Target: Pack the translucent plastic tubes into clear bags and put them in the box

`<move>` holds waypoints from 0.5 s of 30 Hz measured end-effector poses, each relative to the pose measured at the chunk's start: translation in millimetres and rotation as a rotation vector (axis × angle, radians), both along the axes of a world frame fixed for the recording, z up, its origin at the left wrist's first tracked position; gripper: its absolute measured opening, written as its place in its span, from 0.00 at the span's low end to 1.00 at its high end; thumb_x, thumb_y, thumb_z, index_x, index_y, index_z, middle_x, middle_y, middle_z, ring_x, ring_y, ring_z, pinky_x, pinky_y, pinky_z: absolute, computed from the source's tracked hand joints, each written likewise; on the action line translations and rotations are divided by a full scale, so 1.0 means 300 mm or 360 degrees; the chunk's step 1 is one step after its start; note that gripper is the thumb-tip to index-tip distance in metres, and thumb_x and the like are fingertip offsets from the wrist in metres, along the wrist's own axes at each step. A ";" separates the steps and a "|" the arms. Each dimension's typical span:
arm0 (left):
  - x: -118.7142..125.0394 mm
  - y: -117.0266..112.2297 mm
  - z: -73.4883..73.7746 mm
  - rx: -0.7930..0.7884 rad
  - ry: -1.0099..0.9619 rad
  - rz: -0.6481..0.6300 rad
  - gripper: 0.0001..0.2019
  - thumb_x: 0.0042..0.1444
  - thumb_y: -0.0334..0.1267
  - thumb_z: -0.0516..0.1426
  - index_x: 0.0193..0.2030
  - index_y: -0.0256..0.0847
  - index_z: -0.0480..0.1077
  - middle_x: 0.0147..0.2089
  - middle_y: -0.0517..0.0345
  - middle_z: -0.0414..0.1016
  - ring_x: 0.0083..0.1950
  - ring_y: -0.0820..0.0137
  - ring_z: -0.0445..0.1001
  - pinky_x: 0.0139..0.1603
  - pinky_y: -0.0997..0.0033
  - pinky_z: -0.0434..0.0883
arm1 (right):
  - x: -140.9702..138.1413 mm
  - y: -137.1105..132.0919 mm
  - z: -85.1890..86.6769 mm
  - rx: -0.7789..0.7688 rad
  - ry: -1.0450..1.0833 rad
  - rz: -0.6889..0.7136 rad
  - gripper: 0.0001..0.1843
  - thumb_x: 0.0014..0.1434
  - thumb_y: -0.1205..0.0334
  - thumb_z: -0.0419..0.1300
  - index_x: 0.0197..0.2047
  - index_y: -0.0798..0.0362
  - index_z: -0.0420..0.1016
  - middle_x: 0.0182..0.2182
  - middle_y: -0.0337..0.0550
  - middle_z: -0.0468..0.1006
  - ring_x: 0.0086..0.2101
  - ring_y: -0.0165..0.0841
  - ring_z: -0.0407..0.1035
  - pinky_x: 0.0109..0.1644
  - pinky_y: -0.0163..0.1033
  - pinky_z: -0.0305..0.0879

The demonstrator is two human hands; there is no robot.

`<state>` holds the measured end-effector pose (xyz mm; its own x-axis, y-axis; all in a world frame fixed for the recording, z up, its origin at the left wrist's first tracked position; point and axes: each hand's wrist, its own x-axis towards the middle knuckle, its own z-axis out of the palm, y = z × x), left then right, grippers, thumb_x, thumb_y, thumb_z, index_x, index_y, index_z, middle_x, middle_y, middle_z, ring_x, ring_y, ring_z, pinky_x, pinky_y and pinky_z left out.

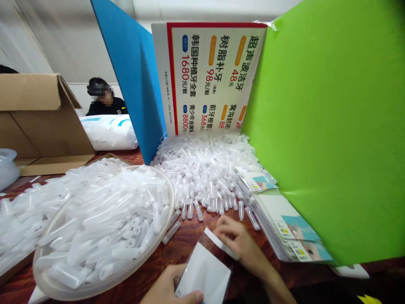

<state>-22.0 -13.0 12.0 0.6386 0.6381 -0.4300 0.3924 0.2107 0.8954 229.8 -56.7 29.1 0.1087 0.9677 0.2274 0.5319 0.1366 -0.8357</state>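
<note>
My left hand (169,287) holds a clear plastic bag (205,272) at its lower left edge, thumb on the front. A white card fills the lower part of the bag, and a white strip runs across its top flap. My right hand (237,240) is closed at that flap, fingers curled over the strip; its fingertips are partly hidden. Just beyond it lies a heap of small translucent white plastic tubes (205,169). To the left, a round plastic tub (172,198) is piled high with larger translucent tubes (126,211).
A blue board (126,63), a printed price board (215,76) and a green board (329,126) stand around the heap. Stacked bagged cards (294,228) lie at right. More tubes, a cardboard box (34,122) and white packs (109,131) are left. A person (104,99) sits behind.
</note>
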 end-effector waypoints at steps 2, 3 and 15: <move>0.004 0.012 -0.043 0.0048 -0.0173 0.0112 0.40 0.39 0.63 0.69 0.50 0.30 0.79 0.47 0.42 0.83 0.49 0.50 0.77 0.50 0.63 0.73 | 0.071 0.004 -0.037 0.0075 -0.0499 -0.0596 0.20 0.70 0.50 0.52 0.39 0.53 0.80 0.38 0.48 0.74 0.35 0.38 0.71 0.40 0.43 0.69; 0.007 0.019 -0.055 0.0043 -0.0272 0.0134 0.39 0.39 0.65 0.68 0.47 0.29 0.79 0.43 0.43 0.82 0.43 0.55 0.77 0.44 0.67 0.73 | 0.105 0.005 -0.063 0.0070 -0.0770 -0.0821 0.18 0.69 0.53 0.51 0.42 0.53 0.79 0.39 0.50 0.74 0.34 0.40 0.71 0.39 0.44 0.69; 0.026 0.029 0.018 -0.0151 -0.0648 0.0087 0.35 0.45 0.64 0.67 0.45 0.29 0.80 0.34 0.51 0.77 0.33 0.69 0.68 0.34 0.76 0.62 | 0.110 -0.015 -0.039 0.0088 -0.0006 -0.0494 0.18 0.62 0.45 0.62 0.46 0.48 0.79 0.41 0.49 0.84 0.40 0.44 0.80 0.43 0.43 0.79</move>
<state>-14.3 -4.3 17.4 0.7350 0.6454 -0.2078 -0.0036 0.3101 0.9507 262.7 -61.3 17.4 0.3958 0.8746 0.2799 0.5585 0.0127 -0.8294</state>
